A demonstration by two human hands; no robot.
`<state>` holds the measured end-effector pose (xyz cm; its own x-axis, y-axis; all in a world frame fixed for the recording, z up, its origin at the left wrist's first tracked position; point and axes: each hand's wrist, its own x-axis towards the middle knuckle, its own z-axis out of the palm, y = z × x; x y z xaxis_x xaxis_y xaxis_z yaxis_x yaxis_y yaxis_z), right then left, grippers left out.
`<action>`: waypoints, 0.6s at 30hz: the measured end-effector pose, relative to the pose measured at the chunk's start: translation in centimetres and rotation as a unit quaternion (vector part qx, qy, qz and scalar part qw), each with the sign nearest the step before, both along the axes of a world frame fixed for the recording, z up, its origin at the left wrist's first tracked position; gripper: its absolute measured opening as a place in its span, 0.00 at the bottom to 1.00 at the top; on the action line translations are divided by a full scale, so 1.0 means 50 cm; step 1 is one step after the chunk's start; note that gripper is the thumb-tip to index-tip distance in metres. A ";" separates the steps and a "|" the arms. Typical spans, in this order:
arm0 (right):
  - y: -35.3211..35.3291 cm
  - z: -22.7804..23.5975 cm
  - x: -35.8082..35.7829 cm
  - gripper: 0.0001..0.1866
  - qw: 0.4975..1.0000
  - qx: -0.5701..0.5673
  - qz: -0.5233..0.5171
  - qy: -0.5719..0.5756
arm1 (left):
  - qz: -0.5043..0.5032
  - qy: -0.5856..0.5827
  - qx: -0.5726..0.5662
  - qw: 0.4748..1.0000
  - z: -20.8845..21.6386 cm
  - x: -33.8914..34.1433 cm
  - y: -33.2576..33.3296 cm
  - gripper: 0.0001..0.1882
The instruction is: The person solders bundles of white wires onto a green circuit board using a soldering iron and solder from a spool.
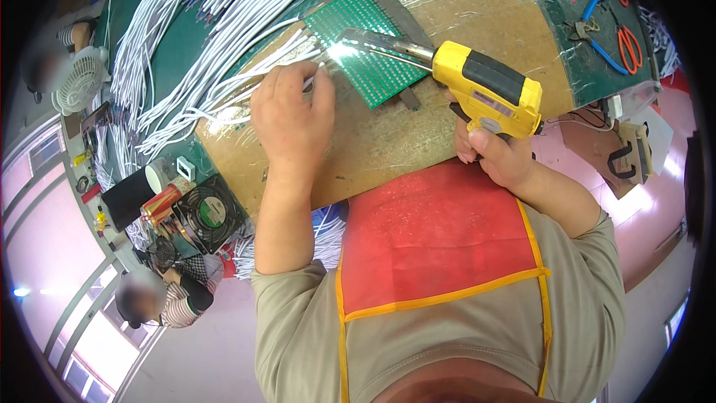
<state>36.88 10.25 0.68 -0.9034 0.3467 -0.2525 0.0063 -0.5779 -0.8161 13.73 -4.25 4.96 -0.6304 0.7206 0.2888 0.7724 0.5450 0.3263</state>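
A brown workbench [418, 134] carries a heap of white wires [186, 45] at its left and a green perforated board [365, 45] in the middle. The right hand [498, 151] is clamped around the grip of a yellow soldering gun [485, 86], whose metal tip rests on the board. The left hand [291, 116] pinches 1 white wire [317, 71] end, fingers together, just beside that tip.

A: What carries the work?

B: I log a brown board bench [418, 134] under clear film, green mat [567, 37] at the far edge.

A: Directly on it?

B: Green perforated circuit board [369, 48], white wire bundles [194, 52], orange-handled scissors [630, 45], blue-handled pliers [597, 26], small black fan [209, 213].
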 end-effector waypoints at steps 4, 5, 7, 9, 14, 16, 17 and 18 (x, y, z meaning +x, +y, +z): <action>0.000 0.001 0.001 0.32 1.000 -0.005 -0.001 0.002 | 0.014 -0.019 0.005 1.000 0.003 0.002 0.001 0.07; 0.000 0.001 0.000 0.32 1.000 -0.004 -0.001 0.003 | 0.013 -0.021 0.002 1.000 0.004 0.002 0.001 0.07; 0.001 0.000 0.000 0.32 1.000 -0.007 0.000 -0.001 | 0.026 -0.044 0.010 0.999 0.004 0.003 0.002 0.07; 0.001 0.001 -0.001 0.32 1.000 -0.004 0.001 0.002 | 0.041 -0.067 0.017 0.997 0.006 0.005 0.002 0.08; 0.000 0.002 0.000 0.31 1.000 0.006 0.003 -0.003 | 0.055 -0.091 0.036 0.994 0.009 0.011 0.005 0.06; 0.000 0.002 -0.001 0.31 1.000 0.008 0.001 -0.003 | 0.034 -0.066 0.037 0.997 -0.002 0.004 0.002 0.05; 0.000 0.002 -0.001 0.31 1.000 0.008 0.001 -0.003 | 0.013 -0.042 0.039 0.998 -0.006 0.001 0.000 0.04; -0.001 0.002 0.000 0.32 1.000 0.005 0.000 -0.003 | 0.013 -0.042 0.039 0.998 -0.005 -0.001 -0.001 0.04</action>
<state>36.85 10.21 0.76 -0.9018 0.3499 -0.2537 0.0101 -0.5698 -0.8217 13.66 -4.28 4.72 -0.6736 0.6807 0.2882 0.7259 0.5357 0.4313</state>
